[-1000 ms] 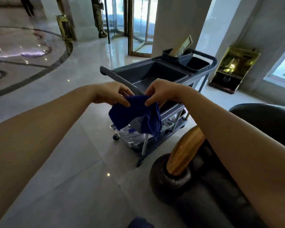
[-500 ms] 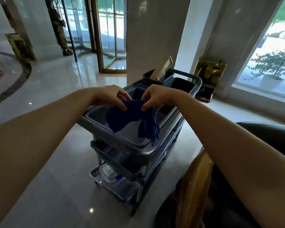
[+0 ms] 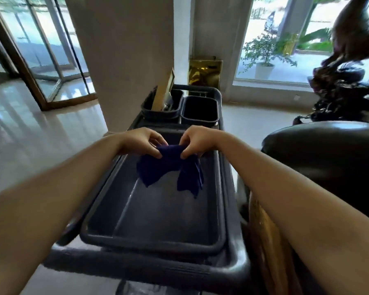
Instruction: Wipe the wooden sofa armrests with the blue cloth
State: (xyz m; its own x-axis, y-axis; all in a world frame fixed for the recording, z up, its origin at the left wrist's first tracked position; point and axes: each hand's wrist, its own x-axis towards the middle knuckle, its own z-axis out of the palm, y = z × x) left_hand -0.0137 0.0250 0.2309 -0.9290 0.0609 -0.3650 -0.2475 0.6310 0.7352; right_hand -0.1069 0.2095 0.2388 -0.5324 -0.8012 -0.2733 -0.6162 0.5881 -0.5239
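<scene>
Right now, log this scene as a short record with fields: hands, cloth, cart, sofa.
left hand: pinching the top edge of the blue cloth
right hand: pinching the same top edge, close beside the left
blue cloth: hanging bunched in the air over the grey tray, two ends drooping
cart: grey tray on top, nothing seen in it; two dark bins at the far end
wooden armrest: low right, beside the cart, untouched
sofa: dark, right of the cart

bright window [image 3: 285, 39] backlight, soft wide-angle edges
</scene>
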